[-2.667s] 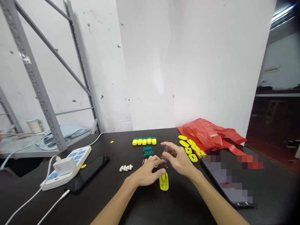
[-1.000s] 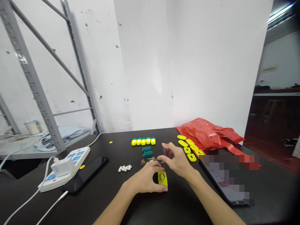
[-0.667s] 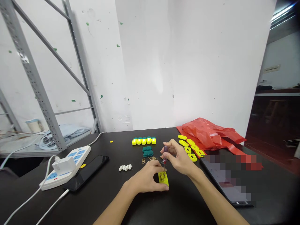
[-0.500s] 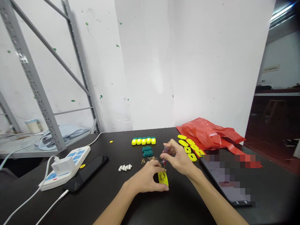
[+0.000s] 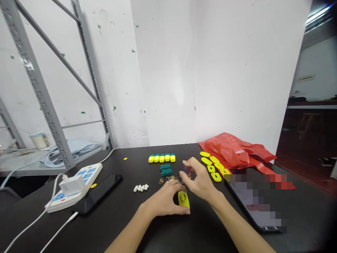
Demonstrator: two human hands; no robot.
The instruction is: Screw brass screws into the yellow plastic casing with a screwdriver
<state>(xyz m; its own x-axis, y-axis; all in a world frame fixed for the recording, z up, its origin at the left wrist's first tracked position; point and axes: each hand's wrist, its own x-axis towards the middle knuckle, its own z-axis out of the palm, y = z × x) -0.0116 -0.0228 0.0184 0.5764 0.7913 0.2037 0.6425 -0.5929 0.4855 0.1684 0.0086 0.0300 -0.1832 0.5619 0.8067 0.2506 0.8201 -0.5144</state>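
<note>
My left hand (image 5: 165, 199) grips a small yellow plastic casing (image 5: 184, 200) between thumb and fingers on the table; dark parts show inside it. My right hand (image 5: 200, 178) is closed around the clear, purplish handle of a screwdriver (image 5: 186, 170). The screwdriver stands nearly upright, with its shaft down at the casing's far edge; the exact tip contact is hard to see. Just beyond my hands lie several brass-coloured screws (image 5: 161, 180) and dark green plastic pieces (image 5: 165, 172). White plastic pieces (image 5: 141, 188) lie in a row to the left.
Yellow-and-green units (image 5: 162, 158) stand in a row at the back. Yellow plastic frames (image 5: 216, 177) lie near a red plastic bag (image 5: 231, 149) on the right, above a tablet-like device (image 5: 259, 211). On the left are a power strip (image 5: 91, 173) and a black phone (image 5: 101, 193).
The fingers of my right hand have shifted slightly around the screwdriver handle. My left hand keeps its hold on the casing. The whole view has moved a little.
</note>
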